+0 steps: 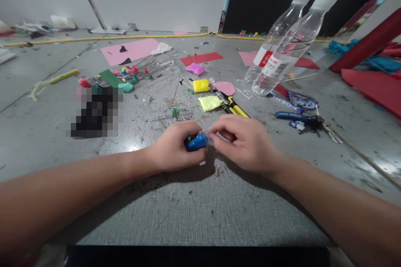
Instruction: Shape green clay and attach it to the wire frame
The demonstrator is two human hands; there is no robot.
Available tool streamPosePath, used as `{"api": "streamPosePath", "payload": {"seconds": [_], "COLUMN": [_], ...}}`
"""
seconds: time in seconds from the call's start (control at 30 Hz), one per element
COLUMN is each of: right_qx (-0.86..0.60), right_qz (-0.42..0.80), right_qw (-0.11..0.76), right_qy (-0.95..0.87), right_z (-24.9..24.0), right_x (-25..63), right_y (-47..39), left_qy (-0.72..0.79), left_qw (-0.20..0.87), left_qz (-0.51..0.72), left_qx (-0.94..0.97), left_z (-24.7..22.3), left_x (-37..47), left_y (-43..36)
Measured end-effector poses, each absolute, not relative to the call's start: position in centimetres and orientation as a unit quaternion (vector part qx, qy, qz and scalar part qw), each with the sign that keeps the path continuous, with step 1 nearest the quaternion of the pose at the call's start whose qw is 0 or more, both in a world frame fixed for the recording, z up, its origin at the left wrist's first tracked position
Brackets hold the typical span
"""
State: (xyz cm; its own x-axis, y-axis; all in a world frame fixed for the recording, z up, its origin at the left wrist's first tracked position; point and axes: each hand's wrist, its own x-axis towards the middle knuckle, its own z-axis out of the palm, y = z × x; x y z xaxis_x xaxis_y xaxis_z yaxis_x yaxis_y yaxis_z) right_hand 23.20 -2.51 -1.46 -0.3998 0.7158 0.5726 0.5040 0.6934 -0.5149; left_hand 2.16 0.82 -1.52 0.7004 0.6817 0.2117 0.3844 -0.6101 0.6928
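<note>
My left hand (173, 146) is closed around a small packet of blue modelling clay (196, 142), with the thumb below it and the fingers above. At the packet's right end, my right hand (247, 142) pinches the clear plastic wrapper (209, 134) between thumb and fingertips. Just beyond the hands lie a pale yellow packet (209, 103), a brighter yellow packet (201, 86) and a purple packet (195, 69). A tool with black-and-yellow handles (236, 107) rests behind my right hand. Behind my left hand is a bent wire piece (184, 114) with a green lump.
Two clear bottles (274, 64) stand at the right, near a bunch of keys (332, 133) with a blue strap. Pink paper (133, 51) and red paper (202, 58) lie farther back. Wires with coloured lumps (134, 71) and a blurred-out black object (97, 112) are at the left.
</note>
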Motion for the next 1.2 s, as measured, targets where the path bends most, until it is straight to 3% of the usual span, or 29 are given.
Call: {"api": "streamPosePath", "payload": {"seconds": [0.1,0.23,0.37,0.57,0.87,1.2], "right_qx": [-0.455,-0.458,-0.426,-0.368,-0.364,-0.326], "right_qz": [0.158,0.203,0.188,0.103,0.11,0.055], "right_qw": [0.489,0.567,0.532,0.429,0.472,0.493], "right_qy": [-0.727,-0.654,-0.707,-0.819,-0.796,-0.805], "right_z": [-2.0,-2.9,-2.6,-1.6,-2.6,-2.9], "right_x": [23.7,23.8,23.2,22.9,22.9,22.9], "right_y": [-1.3,-0.6,-2.0,-2.9,-2.0,-2.0], "left_qy": [0.353,0.378,0.305,0.306,0.326,0.352], "left_qw": [0.34,0.464,0.544,0.562,0.532,0.59], "left_qz": [0.241,0.312,0.395,0.393,0.315,0.299], "left_qx": [0.838,0.738,0.674,0.661,0.715,0.663], "left_z": [-1.5,-2.4,-3.6,-3.5,-2.4,-2.0], "left_x": [2.2,2.2,2.2,2.5,2.3,2.2], "left_y": [0.8,0.9,1.3,1.4,0.9,0.9]}}
